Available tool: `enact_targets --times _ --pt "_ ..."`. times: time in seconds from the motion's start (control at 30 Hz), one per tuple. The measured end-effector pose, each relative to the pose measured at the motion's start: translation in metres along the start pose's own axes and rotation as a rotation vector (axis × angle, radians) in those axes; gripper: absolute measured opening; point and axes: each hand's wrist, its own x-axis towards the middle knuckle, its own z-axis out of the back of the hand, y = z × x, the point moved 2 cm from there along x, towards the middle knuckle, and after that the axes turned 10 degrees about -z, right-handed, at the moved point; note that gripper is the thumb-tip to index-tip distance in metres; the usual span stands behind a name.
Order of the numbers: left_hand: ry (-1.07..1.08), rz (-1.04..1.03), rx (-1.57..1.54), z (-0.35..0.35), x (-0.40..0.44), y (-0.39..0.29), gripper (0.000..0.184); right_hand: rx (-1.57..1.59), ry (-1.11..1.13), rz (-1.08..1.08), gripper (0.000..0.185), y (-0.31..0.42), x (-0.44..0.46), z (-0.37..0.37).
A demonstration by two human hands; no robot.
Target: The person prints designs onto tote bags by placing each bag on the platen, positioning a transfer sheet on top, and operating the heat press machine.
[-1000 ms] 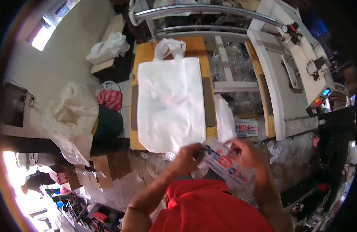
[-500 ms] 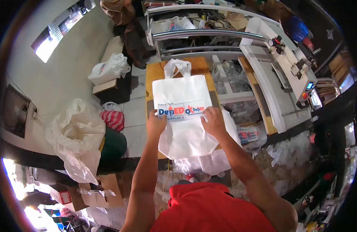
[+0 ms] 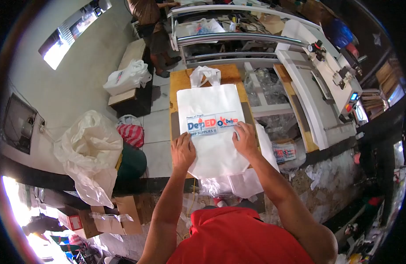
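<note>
A white cloth bag (image 3: 214, 100) lies flat, its handles (image 3: 206, 77) stretched away from me. Across its middle is a clear rectangular sheet (image 3: 211, 124) with blue and red "DepED" lettering; whether it is loose or stuck down I cannot tell. My left hand (image 3: 183, 151) is open, fingers stretched on the bag at the sheet's lower left corner. At the sheet's right edge, my right hand (image 3: 245, 141) rests open with slightly bent fingers. Other white material (image 3: 267, 147) shows under the bag's right side.
The bag lies on a wooden board (image 3: 231, 74). A large press machine (image 3: 326, 75) with metal bars stands to the right and behind. More printed sheets (image 3: 284, 153) lie right of the board. White bags (image 3: 131, 77) sit on a bench at left, near a standing person (image 3: 148, 22).
My left hand has moved from the sheet's left edge to just below its corner, flattening its fingers. The bag's lower part lies flatter. The person at the back has shifted slightly.
</note>
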Motion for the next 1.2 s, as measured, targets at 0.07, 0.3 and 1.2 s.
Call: enact_targets --times 0.07,0.3,1.2 --pt "-0.003 -0.018 0.012 -0.004 0.0 0.001 0.035 -0.001 0.008 -0.015 0.029 0.0 0.0 0.001" --pt "0.002 -0.018 0.002 -0.006 -0.002 0.004 0.035 0.016 -0.016 -0.022 0.03 -0.003 -0.002 -0.001" --pt "-0.085 0.038 -0.088 -0.008 -0.004 0.009 0.039 0.156 -0.101 -0.102 0.033 -0.001 0.004 0.01"
